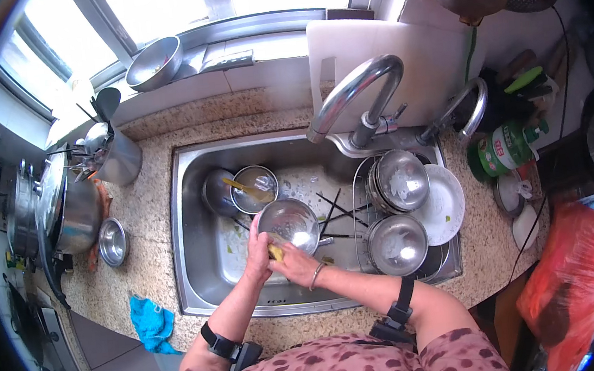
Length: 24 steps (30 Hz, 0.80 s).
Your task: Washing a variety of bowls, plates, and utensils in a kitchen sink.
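Over the stainless steel sink point(200, 294), my left hand point(257, 255) grips the near-left rim of a metal bowl point(293, 220), which tilts with its inside facing up. My right hand point(299, 266) presses a yellow sponge or cloth point(276, 252) to the bowl's near edge, partly hidden by the fingers. Beyond the hands, a steel bowl point(269, 173) holds a yellow spoon point(241, 185) and some liquid. A darker metal bowl point(215, 192) leans beside it. Black chopsticks point(339, 216) lie crossed on the sink floor among scraps of green leaf.
Upturned metal bowls point(400, 179) and a white plate point(442, 204) sit in a wire rack point(354, 191). The faucet point(373, 83) arches over the sink's back. A green pump bottle point(503, 149) stands right; a small steel bowl point(113, 242), pressure cooker point(74, 215) and blue cloth point(151, 323) are left.
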{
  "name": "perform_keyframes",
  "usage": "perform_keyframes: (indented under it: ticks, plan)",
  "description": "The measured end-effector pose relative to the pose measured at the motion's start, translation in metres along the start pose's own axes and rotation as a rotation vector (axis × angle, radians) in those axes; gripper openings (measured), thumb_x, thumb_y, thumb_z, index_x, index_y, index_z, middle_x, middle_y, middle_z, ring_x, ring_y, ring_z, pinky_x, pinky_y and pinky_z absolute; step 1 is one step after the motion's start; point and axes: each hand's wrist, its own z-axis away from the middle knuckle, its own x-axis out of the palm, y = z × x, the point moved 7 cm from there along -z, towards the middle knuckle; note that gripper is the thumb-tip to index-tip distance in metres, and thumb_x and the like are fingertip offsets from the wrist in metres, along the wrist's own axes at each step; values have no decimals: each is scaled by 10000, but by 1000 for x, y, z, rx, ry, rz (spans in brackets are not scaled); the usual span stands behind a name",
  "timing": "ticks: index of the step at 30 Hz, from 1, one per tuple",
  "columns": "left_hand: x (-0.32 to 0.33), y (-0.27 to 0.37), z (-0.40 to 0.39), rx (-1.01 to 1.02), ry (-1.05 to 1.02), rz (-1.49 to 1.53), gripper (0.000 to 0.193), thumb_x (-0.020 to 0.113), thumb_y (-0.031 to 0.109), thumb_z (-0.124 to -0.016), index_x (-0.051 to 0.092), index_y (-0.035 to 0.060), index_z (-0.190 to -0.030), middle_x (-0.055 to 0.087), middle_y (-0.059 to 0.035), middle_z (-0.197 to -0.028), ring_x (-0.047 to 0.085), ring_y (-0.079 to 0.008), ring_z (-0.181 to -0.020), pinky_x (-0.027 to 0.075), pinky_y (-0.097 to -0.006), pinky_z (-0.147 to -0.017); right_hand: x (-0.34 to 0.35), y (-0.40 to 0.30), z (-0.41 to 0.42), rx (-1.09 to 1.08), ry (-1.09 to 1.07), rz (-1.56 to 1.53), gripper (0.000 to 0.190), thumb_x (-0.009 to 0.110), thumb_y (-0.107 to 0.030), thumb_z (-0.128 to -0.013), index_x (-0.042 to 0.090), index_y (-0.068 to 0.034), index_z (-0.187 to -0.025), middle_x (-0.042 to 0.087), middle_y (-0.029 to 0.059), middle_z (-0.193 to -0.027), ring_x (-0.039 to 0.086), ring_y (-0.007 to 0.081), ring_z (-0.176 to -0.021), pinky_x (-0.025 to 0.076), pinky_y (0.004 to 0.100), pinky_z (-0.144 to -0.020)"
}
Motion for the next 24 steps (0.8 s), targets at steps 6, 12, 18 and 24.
perform_keyframes:
  ticks: [6,12,18,24]
  plan:
    - [22,9,15,-126,-124,-58,625,347,8,-703,253,143,-1306,391,-95,-1197,443,-185,-1018,394,-301,-852,-43,32,20,-443,269,990,412,471,-236,-758,502,-58,-1129,451,92,-1204,383,276,-1142,277,401,-973]
    - [11,10,8,-73,-129,-26,660,341,-12,-703,195,154,-1325,403,-79,-1182,447,-180,-1013,422,-295,-807,-9,27,10,55,229,725,395,538,-87,-725,497,-125,-1116,466,54,-1161,411,251,-1098,359,407,-894]
    - [34,-13,27,-182,-196,121,488,444,238,-855,231,138,-1282,357,-71,-1214,396,-212,-1093,424,-342,-836,-45,-14,10,-247,735,-118,369,558,3,-660,450,-43,-1010,464,150,-965,452,334,-971,384,371,-842]
    - [64,0,51,-248,-129,117,636,347,1,-710,179,171,-1300,296,-90,-1255,348,-265,-1150,448,-466,-804,-101,5,-7,93,577,778,307,570,-117,-697,488,-66,-988,482,127,-964,426,309,-969,390,375,-813]
